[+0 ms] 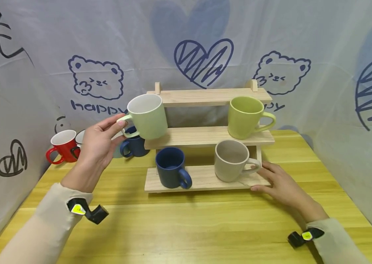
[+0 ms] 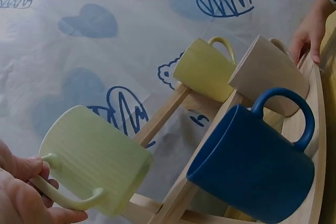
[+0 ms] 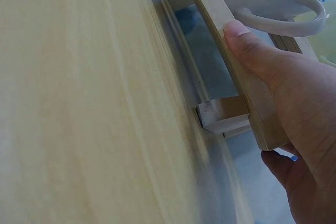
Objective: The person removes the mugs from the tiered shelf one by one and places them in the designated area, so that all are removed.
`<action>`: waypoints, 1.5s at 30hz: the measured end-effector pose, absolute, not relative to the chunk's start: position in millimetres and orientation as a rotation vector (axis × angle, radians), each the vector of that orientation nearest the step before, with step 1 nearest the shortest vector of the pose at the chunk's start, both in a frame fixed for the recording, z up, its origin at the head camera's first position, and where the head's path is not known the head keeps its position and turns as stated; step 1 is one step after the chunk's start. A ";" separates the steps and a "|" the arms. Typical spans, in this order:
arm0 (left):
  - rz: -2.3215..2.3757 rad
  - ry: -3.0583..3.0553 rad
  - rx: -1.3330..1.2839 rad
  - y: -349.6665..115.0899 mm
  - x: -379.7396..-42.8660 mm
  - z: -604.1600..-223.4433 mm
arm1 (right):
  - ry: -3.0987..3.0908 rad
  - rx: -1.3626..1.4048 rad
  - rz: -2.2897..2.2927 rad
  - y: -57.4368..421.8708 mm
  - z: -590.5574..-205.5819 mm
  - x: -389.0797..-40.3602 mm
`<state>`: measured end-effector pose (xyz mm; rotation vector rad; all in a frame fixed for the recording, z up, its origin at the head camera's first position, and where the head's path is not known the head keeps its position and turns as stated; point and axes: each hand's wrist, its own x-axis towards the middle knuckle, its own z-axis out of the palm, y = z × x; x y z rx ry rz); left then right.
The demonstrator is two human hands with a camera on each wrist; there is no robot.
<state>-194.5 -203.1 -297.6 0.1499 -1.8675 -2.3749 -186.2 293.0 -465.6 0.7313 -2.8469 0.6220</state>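
A pale green mug (image 1: 149,119) is pinched by its handle (image 2: 76,202) in the left hand (image 1: 98,141), at the left end of the middle shelf (image 1: 196,136) of the wooden rack (image 1: 205,97); contact with the rack cannot be told. The rack's bottom board (image 1: 202,178) is gripped at its right end by the right hand (image 1: 281,184). On the rack's middle shelf a lime mug (image 1: 243,119) is borne, and below, a beige mug (image 1: 228,164) and a navy mug (image 1: 168,171)

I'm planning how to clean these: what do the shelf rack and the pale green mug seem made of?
The shelf rack: most likely pale wood, apparently unvarnished; fine grain lines run lengthwise.
The pale green mug: probably glazed ceramic, given its smooth look and soft sheen; plastic isn't ruled out.
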 end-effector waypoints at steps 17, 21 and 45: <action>-2.345 -1.657 0.235 -233.6 -172.1 -313.5 | -2.835 0.732 0.612 294.5 -468.5 -187.9; -2.340 -1.528 0.171 -238.5 -168.6 -323.5 | -2.851 0.720 0.618 294.3 -467.8 -187.3; -2.299 -1.199 0.046 -250.4 -172.7 -390.5 | -2.824 0.719 0.636 296.9 -469.7 -186.5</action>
